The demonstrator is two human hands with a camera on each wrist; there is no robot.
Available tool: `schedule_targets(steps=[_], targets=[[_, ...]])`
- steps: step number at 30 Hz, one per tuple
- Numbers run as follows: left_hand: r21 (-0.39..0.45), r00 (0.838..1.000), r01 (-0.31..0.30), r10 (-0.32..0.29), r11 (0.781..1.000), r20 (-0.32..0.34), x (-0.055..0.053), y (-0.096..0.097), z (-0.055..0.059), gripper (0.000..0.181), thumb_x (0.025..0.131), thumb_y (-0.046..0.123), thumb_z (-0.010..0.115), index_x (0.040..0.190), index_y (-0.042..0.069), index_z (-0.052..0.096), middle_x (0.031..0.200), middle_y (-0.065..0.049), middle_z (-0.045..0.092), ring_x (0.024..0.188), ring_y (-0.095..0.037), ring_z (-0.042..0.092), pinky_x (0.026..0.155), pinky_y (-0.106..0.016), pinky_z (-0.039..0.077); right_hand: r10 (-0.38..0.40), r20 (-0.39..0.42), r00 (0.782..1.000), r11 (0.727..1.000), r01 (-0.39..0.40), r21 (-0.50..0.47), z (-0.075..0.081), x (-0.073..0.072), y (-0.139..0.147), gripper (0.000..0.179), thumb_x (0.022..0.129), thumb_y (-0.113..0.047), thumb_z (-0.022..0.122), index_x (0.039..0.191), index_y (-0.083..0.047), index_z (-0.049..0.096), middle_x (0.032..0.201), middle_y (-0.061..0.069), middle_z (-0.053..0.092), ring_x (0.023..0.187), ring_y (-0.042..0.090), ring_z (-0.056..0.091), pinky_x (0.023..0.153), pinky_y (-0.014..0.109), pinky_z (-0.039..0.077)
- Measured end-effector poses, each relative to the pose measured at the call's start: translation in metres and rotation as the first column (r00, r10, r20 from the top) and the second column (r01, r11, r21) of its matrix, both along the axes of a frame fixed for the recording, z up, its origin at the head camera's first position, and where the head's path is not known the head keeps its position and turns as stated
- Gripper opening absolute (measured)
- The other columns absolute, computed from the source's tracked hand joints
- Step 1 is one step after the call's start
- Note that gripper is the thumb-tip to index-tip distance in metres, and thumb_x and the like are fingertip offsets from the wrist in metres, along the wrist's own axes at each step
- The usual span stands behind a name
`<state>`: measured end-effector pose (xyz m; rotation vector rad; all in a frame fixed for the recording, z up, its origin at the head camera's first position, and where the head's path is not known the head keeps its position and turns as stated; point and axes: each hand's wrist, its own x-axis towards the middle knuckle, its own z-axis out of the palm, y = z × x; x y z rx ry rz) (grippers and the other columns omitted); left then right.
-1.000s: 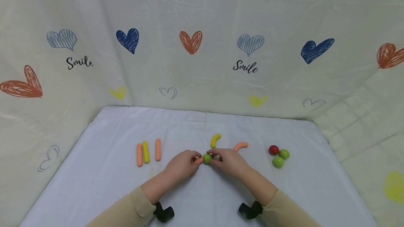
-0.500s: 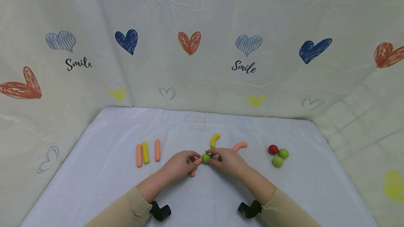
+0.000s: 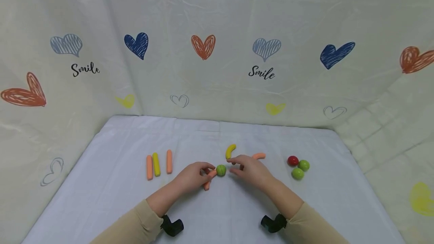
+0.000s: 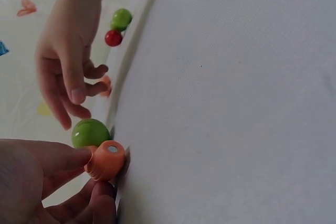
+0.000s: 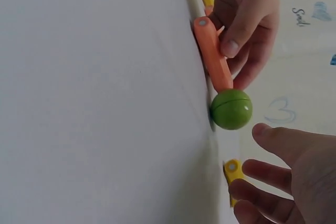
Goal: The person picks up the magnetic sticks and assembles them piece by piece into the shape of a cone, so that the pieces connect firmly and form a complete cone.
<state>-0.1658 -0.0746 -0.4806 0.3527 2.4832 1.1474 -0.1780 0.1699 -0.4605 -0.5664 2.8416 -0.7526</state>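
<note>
At the table's middle my left hand (image 3: 194, 176) pinches an orange magnetic stick (image 5: 214, 53) between thumb and fingers. The stick has a small metal dot at its end (image 4: 112, 149). A green ball (image 3: 221, 170) with a groove round it sits at the stick's far end, on the white cloth. Another bit of orange (image 3: 207, 186) shows under the left hand, mostly hidden. My right hand (image 3: 251, 170) hovers just right of the ball, fingers spread and holding nothing. Its fingertips are near a curved yellow piece (image 3: 230, 151), and it partly covers a curved orange piece (image 3: 259, 156).
Two orange sticks (image 3: 169, 161) and a yellow stick (image 3: 156, 164) lie to the left. On the right are a red ball (image 3: 293, 160) and two green balls (image 3: 298, 173). A white curtain printed with hearts hangs behind the table (image 3: 190, 214).
My right hand has let go of the green ball and drawn back a little to the right, fingers opening. The left hand keeps its pinch on the orange stick.
</note>
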Motion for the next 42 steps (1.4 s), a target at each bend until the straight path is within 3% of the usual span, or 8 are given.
schedule_targets(steps=[8,15,22,30,38,42], targets=[[0.010,1.000,-0.002,0.002,1.000,0.008,0.000,0.001,0.003,0.029,0.094,0.022,0.069,0.123,0.019,0.067,0.098,0.007,0.062,0.071,-0.013,0.057,0.067,-0.031,0.045,-0.030,-0.041,0.999,0.999,0.031,0.035,0.008,-0.007,0.023,0.035,0.087,-0.024,0.077,0.122,-0.022,0.072,0.108,-0.006,0.067,0.078,0.008,0.053,0.069,0.028,0.049],[0.035,0.999,0.006,-0.007,0.999,0.040,0.001,0.001,0.004,0.032,0.093,0.015,0.067,0.125,0.018,0.066,0.099,0.005,0.062,0.071,-0.015,0.057,0.066,-0.030,0.045,-0.081,-0.054,0.995,0.995,0.084,0.045,0.013,-0.016,0.060,0.033,0.089,-0.023,0.076,0.121,-0.020,0.072,0.109,-0.005,0.066,0.092,0.015,0.059,0.081,0.036,0.053],[0.037,0.999,-0.005,0.003,0.999,0.047,0.000,-0.001,0.002,0.035,0.089,0.011,0.067,0.124,0.018,0.066,0.103,0.003,0.061,0.077,-0.016,0.055,0.067,-0.033,0.044,-0.090,-0.084,0.992,0.995,0.093,0.033,0.013,-0.024,0.087,0.033,0.091,-0.026,0.073,0.122,-0.016,0.072,0.118,0.002,0.067,0.095,0.022,0.059,0.079,0.038,0.051],[0.038,0.999,0.001,-0.003,0.999,0.051,0.000,0.000,0.001,0.033,0.090,0.012,0.066,0.122,0.018,0.067,0.102,0.003,0.061,0.077,-0.016,0.055,0.068,-0.033,0.044,-0.074,-0.023,0.997,0.997,0.074,0.018,0.009,-0.033,0.095,0.035,0.092,-0.032,0.071,0.123,-0.016,0.072,0.117,0.001,0.067,0.101,0.023,0.058,0.085,0.042,0.050],[0.044,0.998,-0.009,0.007,0.999,0.058,0.000,0.001,0.003,0.032,0.090,0.012,0.067,0.122,0.018,0.067,0.102,0.003,0.060,0.074,-0.017,0.054,0.066,-0.032,0.043,0.016,0.021,1.000,0.999,-0.017,0.044,0.004,-0.047,0.094,0.030,0.090,-0.017,0.074,0.119,-0.014,0.074,0.118,0.006,0.065,0.117,0.033,0.057,0.098,0.052,0.044],[0.055,0.998,-0.016,0.012,0.998,0.069,0.000,0.001,0.005,0.032,0.091,0.013,0.067,0.123,0.018,0.067,0.102,0.003,0.060,0.074,-0.016,0.055,0.066,-0.031,0.043,0.030,0.076,0.997,0.997,-0.035,0.067,0.003,-0.055,0.094,0.029,0.090,-0.020,0.075,0.119,-0.018,0.074,0.119,0.004,0.064,0.117,0.032,0.055,0.100,0.052,0.043]])
